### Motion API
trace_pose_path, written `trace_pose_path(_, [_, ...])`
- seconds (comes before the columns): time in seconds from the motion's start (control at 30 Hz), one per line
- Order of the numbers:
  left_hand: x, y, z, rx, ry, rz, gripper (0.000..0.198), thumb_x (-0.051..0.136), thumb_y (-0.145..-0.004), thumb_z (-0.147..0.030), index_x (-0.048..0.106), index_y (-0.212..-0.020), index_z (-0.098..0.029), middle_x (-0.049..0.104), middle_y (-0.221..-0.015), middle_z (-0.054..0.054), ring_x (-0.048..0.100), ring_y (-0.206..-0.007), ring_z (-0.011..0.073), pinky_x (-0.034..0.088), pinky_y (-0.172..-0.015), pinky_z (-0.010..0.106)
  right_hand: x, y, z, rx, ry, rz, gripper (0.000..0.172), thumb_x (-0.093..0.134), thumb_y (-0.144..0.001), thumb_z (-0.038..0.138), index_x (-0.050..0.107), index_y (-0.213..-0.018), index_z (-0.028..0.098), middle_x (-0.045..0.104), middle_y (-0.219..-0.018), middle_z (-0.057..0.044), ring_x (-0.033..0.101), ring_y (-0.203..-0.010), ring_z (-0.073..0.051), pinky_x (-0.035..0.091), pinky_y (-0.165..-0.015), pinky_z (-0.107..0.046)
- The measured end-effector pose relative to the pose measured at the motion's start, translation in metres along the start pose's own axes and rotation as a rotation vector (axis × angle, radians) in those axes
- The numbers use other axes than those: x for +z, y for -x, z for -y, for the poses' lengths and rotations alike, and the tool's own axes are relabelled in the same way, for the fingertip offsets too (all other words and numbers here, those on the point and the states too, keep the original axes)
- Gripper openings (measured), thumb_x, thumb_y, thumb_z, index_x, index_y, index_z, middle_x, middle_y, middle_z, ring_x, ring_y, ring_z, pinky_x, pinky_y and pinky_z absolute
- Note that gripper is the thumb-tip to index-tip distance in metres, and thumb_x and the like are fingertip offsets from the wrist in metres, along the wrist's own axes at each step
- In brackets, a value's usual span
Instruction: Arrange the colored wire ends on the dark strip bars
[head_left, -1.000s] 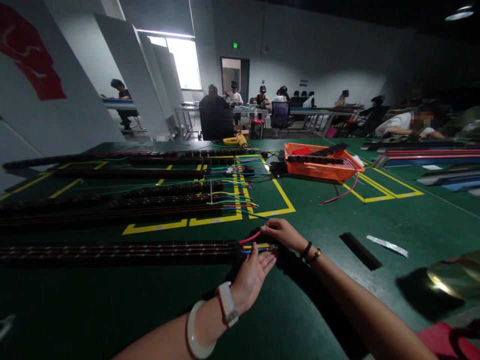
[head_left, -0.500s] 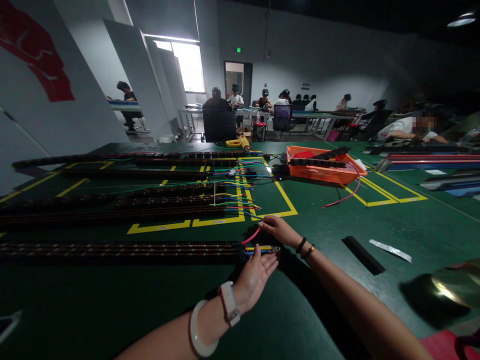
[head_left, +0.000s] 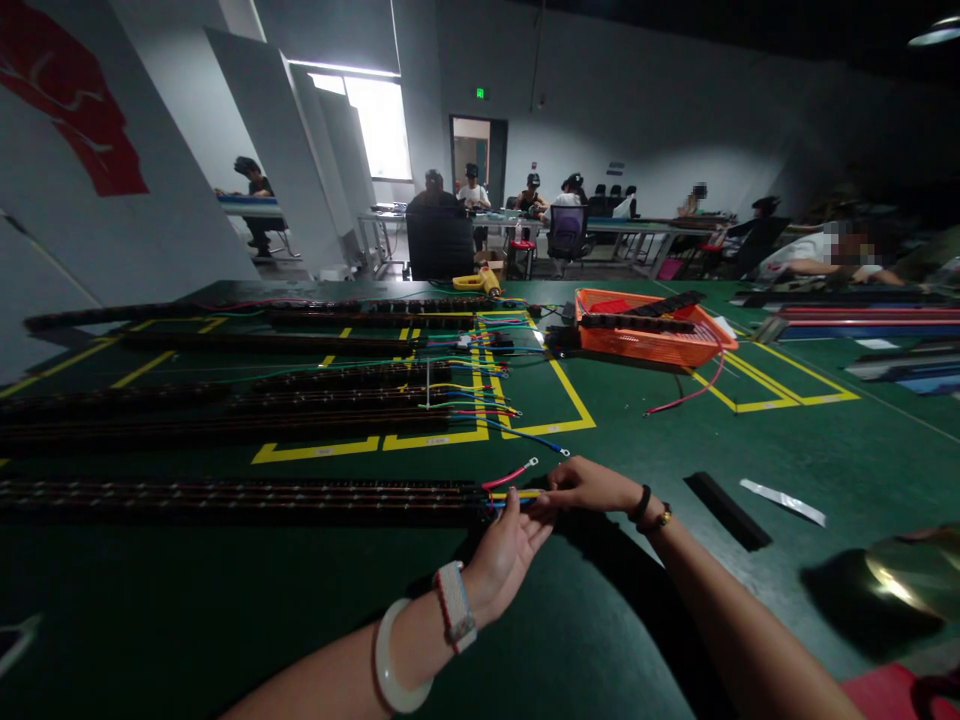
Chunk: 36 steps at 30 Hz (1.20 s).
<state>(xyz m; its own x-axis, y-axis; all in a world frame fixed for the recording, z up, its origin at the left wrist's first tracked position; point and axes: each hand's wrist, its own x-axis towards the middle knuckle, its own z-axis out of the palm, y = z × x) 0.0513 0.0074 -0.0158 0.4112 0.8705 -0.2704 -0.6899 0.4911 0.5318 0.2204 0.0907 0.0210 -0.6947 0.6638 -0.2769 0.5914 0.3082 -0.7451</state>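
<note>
A bundle of short wires comes out of the right end of a long black strip (head_left: 300, 500) at the front of the table. My left hand (head_left: 510, 550) is palm up beneath these wires, fingers stretched and thumb raised against a yellow wire (head_left: 517, 495). Blue wire shows just below the yellow one. The fingertips of my right hand (head_left: 592, 485) are pinched at the free end of the bundle, hiding the wire tips. Above the hands, a red wire (head_left: 506, 479) with a ring terminal (head_left: 532, 462) sticks out freely.
More black strips (head_left: 337, 425) with coloured wire ends lie behind. An orange basket (head_left: 645, 347) holds black pieces, with a yellow heat gun (head_left: 480, 283) farther back. At right are a black flat piece (head_left: 726, 510), a silvery strip (head_left: 782, 502) and a brass-coloured round object (head_left: 915, 575). Other people sit beyond.
My right hand has let go of the red wire and moved down and right to the yellow wire's end. The red wire's ring terminal now shows. My left hand has hardly moved.
</note>
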Motion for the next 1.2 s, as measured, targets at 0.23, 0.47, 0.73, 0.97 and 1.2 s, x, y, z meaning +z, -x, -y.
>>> trace_pose_path(0.23, [0.000,0.000,0.002,0.017,-0.008,-0.083,0.043,0.037,-0.091,-0.044,0.059,-0.103,-0.008,0.062,-0.117,0.021,0.053,-0.118,0.0240,0.029,-0.110,0.040,0.007,-0.005,-0.009,0.039,0.003,-0.165,0.054,0.049,-0.080,0.063,0.061,-0.067,0.012,0.052,-0.056,0.002,0.038,-0.050,-0.007,0.026,-0.045,-0.020])
trace_pose_path(0.47, [0.002,0.002,0.002,0.049,-0.052,-0.060,0.046,0.042,-0.087,-0.049,0.063,-0.087,-0.008,0.068,-0.102,0.021,0.060,-0.108,0.0277,0.032,-0.108,0.046,0.020,-0.022,-0.021,0.003,0.013,-0.415,0.051,0.049,-0.081,0.062,0.056,-0.064,0.014,0.046,-0.056,0.004,0.037,-0.052,-0.008,0.024,-0.047,-0.021])
trace_pose_path(0.73, [0.003,0.003,0.000,0.043,-0.041,-0.058,0.044,0.042,-0.089,-0.047,0.063,-0.087,-0.008,0.068,-0.102,0.020,0.060,-0.109,0.0264,0.033,-0.108,0.044,0.013,-0.015,-0.019,0.056,0.017,-0.309,0.057,0.050,-0.077,0.068,0.057,-0.062,0.014,0.046,-0.051,0.004,0.034,-0.048,-0.007,0.022,-0.045,-0.021])
trace_pose_path(0.97, [0.001,0.001,0.001,0.026,-0.052,-0.072,0.043,0.041,-0.089,-0.047,0.063,-0.091,-0.009,0.068,-0.105,0.019,0.059,-0.111,0.0256,0.029,-0.110,0.044,-0.002,0.000,-0.009,0.132,-0.061,-0.167,0.068,0.042,-0.078,0.073,0.063,-0.058,0.012,0.052,-0.047,0.000,0.038,-0.043,-0.007,0.025,-0.044,-0.022])
trace_pose_path(1.2, [0.003,0.002,0.000,0.042,-0.026,-0.078,0.038,0.041,-0.090,-0.043,0.059,-0.099,-0.010,0.065,-0.111,0.018,0.057,-0.113,0.0248,0.031,-0.109,0.043,-0.002,0.005,-0.001,-0.040,-0.048,0.016,0.056,0.055,-0.075,0.066,0.066,-0.065,0.012,0.057,-0.054,0.001,0.041,-0.047,-0.006,0.026,-0.044,-0.019])
